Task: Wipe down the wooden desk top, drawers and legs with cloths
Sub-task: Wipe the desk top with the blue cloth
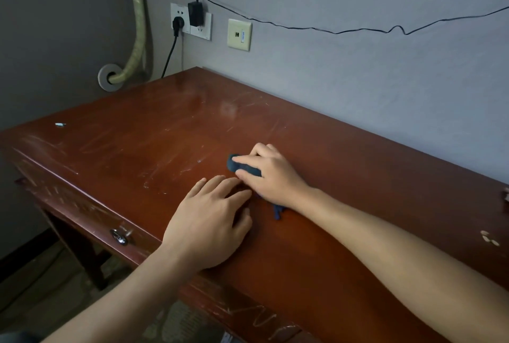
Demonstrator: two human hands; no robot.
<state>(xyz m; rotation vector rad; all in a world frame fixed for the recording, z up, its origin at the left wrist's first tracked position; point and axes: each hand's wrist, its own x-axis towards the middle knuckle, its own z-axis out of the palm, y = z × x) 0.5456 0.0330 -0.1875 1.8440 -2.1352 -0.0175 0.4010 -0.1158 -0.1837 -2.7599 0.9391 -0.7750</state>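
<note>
My right hand (271,174) has its grip curled around a bunched dark blue cloth (242,167), pressing it onto the scratched reddish-brown wooden tabletop (154,133), roughly mid-desk, nearer the front edge than the wall. Thumb and index finger lie over the top of the wad; a ragged tail of the same cloth pokes out from under my wrist. My left hand (210,223) lies flat just beside it, palm down, fingers straight and slightly spread, holding nothing, fingertips nearly touching my right thumb side. Both forearms are bare.

Tabletop is covered in pale scuffs and scratch marks, heaviest toward the left front. Small light blue scrap (59,124) sits near the far left edge, well apart from my hands. A few pale chips (489,240) lie at the right edge.

Front of the desk shows a scratched drawer face with a metal ring pull (119,236); one dark wooden leg (80,254) visible below it.

Grey wall behind: white double socket (190,22) with a black adapter (195,13) and a black plug (177,24), thin black wire (330,31) trailing right, cream data-port plate (239,35), wrapped beige pipe (139,29) running into a round grey wall collar (106,79).
</note>
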